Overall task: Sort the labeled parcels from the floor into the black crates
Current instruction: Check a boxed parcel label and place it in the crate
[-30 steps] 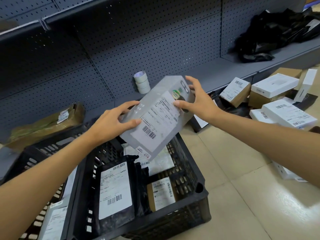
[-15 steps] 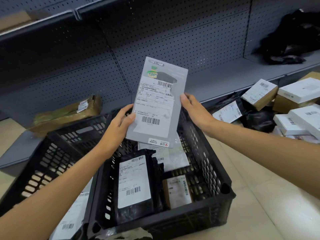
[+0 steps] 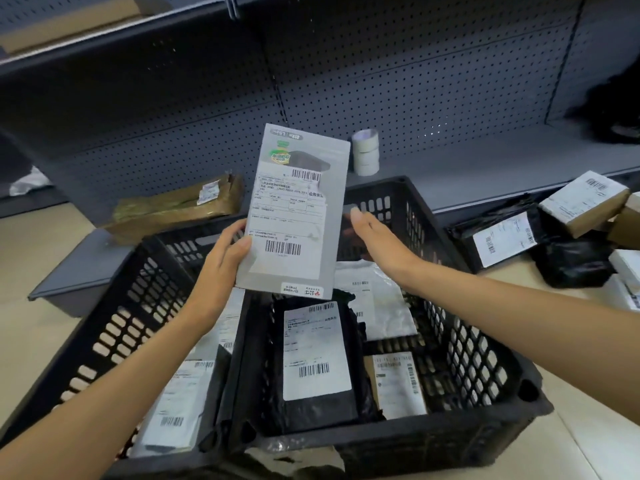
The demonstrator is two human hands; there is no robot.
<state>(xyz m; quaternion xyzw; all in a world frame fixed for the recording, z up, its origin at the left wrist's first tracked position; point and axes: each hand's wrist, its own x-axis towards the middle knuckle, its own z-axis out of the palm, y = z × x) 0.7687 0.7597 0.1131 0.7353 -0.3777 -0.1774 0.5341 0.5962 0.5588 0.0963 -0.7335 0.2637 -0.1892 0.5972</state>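
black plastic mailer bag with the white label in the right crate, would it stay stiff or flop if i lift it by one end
The black plastic mailer bag would probably flop: its film looks crinkled and soft at the edges. It may be slippery, since the plastic looks glossy. It seems unlikely to roll, lying flat in the black slotted crate.

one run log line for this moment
step: reading label | left hand: grips grey box upright | right hand: open beside box | below: right black crate
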